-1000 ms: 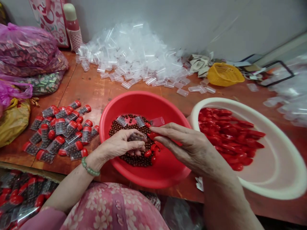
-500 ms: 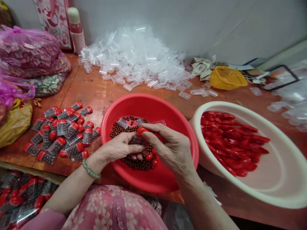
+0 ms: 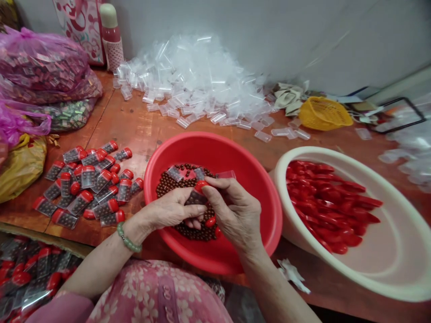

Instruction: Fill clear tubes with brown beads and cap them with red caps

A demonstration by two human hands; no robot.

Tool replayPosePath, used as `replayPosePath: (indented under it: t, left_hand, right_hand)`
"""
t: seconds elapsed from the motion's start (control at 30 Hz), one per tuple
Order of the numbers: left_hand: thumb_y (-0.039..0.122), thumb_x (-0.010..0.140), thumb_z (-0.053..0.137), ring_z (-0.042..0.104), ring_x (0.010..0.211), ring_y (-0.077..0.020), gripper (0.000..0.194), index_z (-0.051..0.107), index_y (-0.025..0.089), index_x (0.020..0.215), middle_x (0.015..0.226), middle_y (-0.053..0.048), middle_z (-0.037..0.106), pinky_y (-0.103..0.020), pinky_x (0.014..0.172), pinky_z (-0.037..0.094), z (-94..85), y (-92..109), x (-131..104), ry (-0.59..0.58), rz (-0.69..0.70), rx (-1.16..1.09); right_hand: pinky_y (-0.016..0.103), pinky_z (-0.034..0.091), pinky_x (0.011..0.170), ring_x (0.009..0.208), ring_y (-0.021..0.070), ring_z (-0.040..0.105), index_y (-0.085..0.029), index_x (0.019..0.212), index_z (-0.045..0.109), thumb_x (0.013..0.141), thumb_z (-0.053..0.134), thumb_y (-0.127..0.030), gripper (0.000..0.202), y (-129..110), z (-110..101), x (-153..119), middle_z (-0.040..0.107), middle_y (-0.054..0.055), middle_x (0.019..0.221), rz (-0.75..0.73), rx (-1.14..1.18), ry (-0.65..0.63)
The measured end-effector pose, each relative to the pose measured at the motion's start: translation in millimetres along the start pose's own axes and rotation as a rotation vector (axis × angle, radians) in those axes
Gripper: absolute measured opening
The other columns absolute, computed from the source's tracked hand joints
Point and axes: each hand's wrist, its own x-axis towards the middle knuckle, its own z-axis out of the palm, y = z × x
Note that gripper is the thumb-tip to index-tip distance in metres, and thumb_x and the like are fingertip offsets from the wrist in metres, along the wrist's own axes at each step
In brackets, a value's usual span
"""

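Over the red basin (image 3: 215, 146), my left hand (image 3: 173, 208) is closed around a clear container (image 3: 195, 197) filled with dark beads. My right hand (image 3: 235, 211) pinches the red cap (image 3: 201, 185) at the container's upper end between thumb and fingers. Below the hands, brown beads (image 3: 168, 185) cover part of the basin's bottom. Clear empty containers (image 3: 225, 175) and a few red caps (image 3: 210, 222) lie among or beside the beads.
Capped, bead-filled containers (image 3: 88, 176) lie at the left, more in a box at the lower left. A white basin (image 3: 397, 215) of red caps (image 3: 326, 197) stands right. Behind are clear containers (image 3: 202, 80), a yellow basket (image 3: 323, 114), a bottle (image 3: 112, 40) and plastic bags (image 3: 43, 67).
The view has shifted slightly, so most things appear a little farther right. Both hands keep hold of the container and its cap, with the right fingers slightly shifted on the cap.
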Motion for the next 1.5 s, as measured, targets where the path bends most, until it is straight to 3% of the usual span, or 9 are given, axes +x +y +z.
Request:
replayPosePath:
  t: [0.1, 0.2, 0.4, 0.73, 0.83, 1.07, 1.17, 1.33, 1.5]
  left_hand:
    - [0.063, 0.062, 0.074, 0.053, 0.052, -0.0075, 0.055, 0.051, 0.015, 0.075, 0.060, 0.003, 0.057, -0.023, 0.056, 0.044, -0.8, -2, 0, -0.017, 0.004, -0.020]
    - [0.062, 0.062, 0.074, 0.054, 0.054, -0.0088, 0.054, 0.053, 0.014, 0.072, 0.062, 0.001, 0.058, -0.024, 0.057, 0.044, -2.4, -3, 0, -0.033, 0.016, -0.093]
    - [0.050, 0.066, 0.077, 0.050, 0.059, -0.0083, 0.043, 0.058, 0.011, 0.064, 0.064, -0.001, 0.057, -0.023, 0.061, 0.040, -4.2, -4, 3, -0.025, 0.090, -0.211]
    - [0.041, 0.062, 0.083, 0.050, 0.060, -0.0073, 0.039, 0.059, 0.010, 0.065, 0.064, 0.000, 0.056, -0.021, 0.060, 0.039, -5.0, -5, 2, -0.041, 0.056, -0.342]
    - [0.052, 0.066, 0.078, 0.051, 0.059, -0.0077, 0.046, 0.060, 0.010, 0.065, 0.064, -0.001, 0.057, -0.020, 0.059, 0.040, -4.5, -3, 2, -0.034, 0.025, -0.362]
    - [0.070, 0.086, 0.040, 0.058, 0.050, -0.0125, 0.062, 0.059, 0.013, 0.069, 0.056, -0.004, 0.061, -0.026, 0.056, 0.049, -3.7, 2, 10, 0.147, -0.134, -0.501]
    - [0.062, 0.091, 0.038, 0.056, 0.042, -0.0126, 0.057, 0.058, 0.014, 0.068, 0.052, -0.003, 0.059, -0.026, 0.047, 0.047, -1.4, 2, 12, 0.218, -0.189, -0.489]
    - [0.038, 0.093, 0.039, 0.046, 0.032, -0.0106, 0.038, 0.055, 0.017, 0.066, 0.042, 0.001, 0.052, -0.022, 0.037, 0.037, 7.2, -1, 14, 0.361, -0.089, -0.415]
    - [0.033, 0.092, 0.034, 0.043, 0.035, -0.0111, 0.035, 0.050, 0.019, 0.064, 0.040, 0.003, 0.047, -0.022, 0.039, 0.034, 10.9, -2, 10, 0.516, -0.032, -0.227]
  right_hand:
    - [0.025, 0.055, 0.061, 0.065, 0.0132, 0.065, -0.022, 0.090, 0.066, 0.085, 0.063, -0.024, 0.006, 3, 0, -3, 0.069, 0.000, 0.076, -0.054, -0.014, 0.040]
    - [0.027, 0.056, 0.061, 0.067, 0.0151, 0.067, -0.022, 0.103, 0.063, 0.090, 0.056, -0.031, 0.017, 8, -6, -3, 0.069, 0.003, 0.082, -0.132, -0.084, -0.070]
    - [0.043, 0.056, 0.074, 0.094, 0.0309, 0.065, -0.015, 0.132, 0.040, 0.075, 0.069, -0.047, 0.072, 12, -6, -1, 0.063, 0.017, 0.110, -0.437, -0.417, -0.228]
    - [0.038, 0.050, 0.065, 0.072, 0.0260, 0.061, -0.012, 0.121, 0.046, 0.076, 0.061, -0.041, 0.056, 6, 3, 7, 0.064, 0.013, 0.084, -0.676, -0.617, -0.097]
    - [0.038, 0.049, 0.067, 0.072, 0.0255, 0.062, -0.013, 0.124, 0.046, 0.076, 0.063, -0.046, 0.060, 7, 3, 7, 0.065, 0.012, 0.083, -0.693, -0.604, -0.077]
    - [0.042, 0.050, 0.077, 0.086, 0.0295, 0.063, -0.012, 0.130, 0.042, 0.081, 0.060, -0.051, 0.065, 8, 4, 4, 0.067, 0.016, 0.096, -0.587, -0.626, -0.210]
    - [0.043, 0.049, 0.077, 0.090, 0.0311, 0.063, -0.009, 0.133, 0.039, 0.083, 0.056, -0.051, 0.067, 8, 2, 2, 0.066, 0.018, 0.102, -0.603, -0.701, -0.278]
    - [0.041, 0.049, 0.070, 0.078, 0.0282, 0.063, -0.006, 0.128, 0.044, 0.080, 0.057, -0.042, 0.061, 8, 6, 2, 0.067, 0.016, 0.088, -0.721, -0.667, -0.202]
    - [0.041, 0.050, 0.071, 0.081, 0.0283, 0.066, -0.006, 0.134, 0.039, 0.079, 0.057, -0.035, 0.065, 5, 12, 1, 0.069, 0.018, 0.092, -0.792, -0.664, -0.177]
